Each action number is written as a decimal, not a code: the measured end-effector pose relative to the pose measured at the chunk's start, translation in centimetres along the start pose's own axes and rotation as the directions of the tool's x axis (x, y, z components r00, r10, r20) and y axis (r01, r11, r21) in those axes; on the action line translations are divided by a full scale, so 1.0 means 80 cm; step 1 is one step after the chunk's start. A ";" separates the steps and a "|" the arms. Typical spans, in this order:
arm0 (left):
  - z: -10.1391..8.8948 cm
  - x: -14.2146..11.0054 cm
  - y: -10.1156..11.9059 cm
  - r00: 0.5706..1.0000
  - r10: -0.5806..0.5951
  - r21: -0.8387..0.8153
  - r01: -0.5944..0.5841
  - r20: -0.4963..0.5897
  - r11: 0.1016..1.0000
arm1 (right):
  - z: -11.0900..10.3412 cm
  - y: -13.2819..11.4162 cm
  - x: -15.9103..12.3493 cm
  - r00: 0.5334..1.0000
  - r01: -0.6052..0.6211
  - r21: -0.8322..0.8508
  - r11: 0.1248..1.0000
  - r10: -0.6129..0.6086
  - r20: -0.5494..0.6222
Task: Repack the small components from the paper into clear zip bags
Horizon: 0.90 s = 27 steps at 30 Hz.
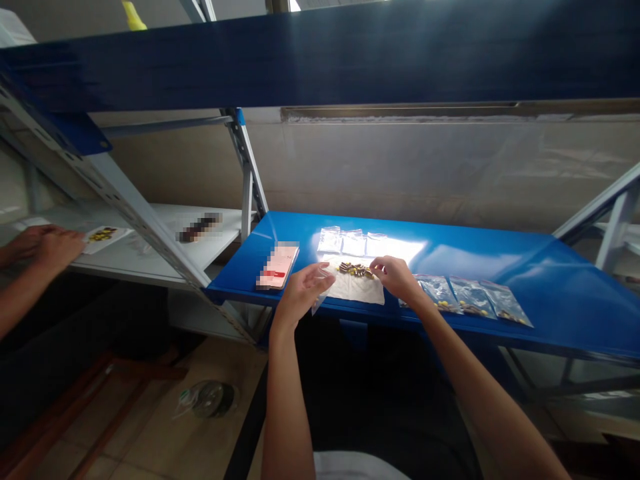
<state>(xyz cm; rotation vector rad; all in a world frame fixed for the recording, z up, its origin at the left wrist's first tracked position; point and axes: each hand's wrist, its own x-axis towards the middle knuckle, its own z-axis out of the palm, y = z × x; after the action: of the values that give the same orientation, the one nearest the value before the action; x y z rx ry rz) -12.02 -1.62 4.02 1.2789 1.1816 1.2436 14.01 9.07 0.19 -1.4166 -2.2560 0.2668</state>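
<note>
My left hand (306, 288) holds a small clear plastic bag (323, 293) by its upper part, at the front edge of the blue shelf. To its right a pile of dark and yellow capsules (354, 269) lies on a white cloth (357, 290). At the pile's right end is my right hand (393, 275), its fingertips pinched together; what is between them is too small to make out. Filled clear zip bags (470, 297) with capsules in them lie in a row beyond my right hand. Behind the cloth, flat clear bags (353, 243) lie side by side.
A pink booklet or box (281, 263) lies on the blue shelf (560, 280), left of my hand. Overhead runs a dark blue shelf beam (320, 60). On the white shelf at left, a co-worker's hands (55, 247) are near more capsules (103, 234). A round container (214, 399) stands on the floor.
</note>
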 end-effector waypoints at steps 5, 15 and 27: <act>-0.002 0.000 -0.002 1.000 -0.002 -0.069 0.003 0.009 0.998 | 0.005 0.015 0.002 0.999 -0.038 -0.065 0.997 0.036 -0.032; -0.003 -0.002 0.001 0.998 0.005 -0.077 0.000 0.059 0.997 | 0.012 0.026 0.004 0.999 -0.050 -0.074 0.996 0.050 0.002; -0.002 -0.001 -0.002 0.992 -0.020 0.056 0.028 -0.127 0.998 | 0.005 0.023 0.014 0.997 -0.042 -0.145 0.988 0.051 0.055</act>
<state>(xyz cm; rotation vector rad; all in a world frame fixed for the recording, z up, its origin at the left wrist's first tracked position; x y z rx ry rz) -12.22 -1.66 3.89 1.2393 1.3282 1.2964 14.91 10.95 -0.58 -1.5550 -2.3323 0.1645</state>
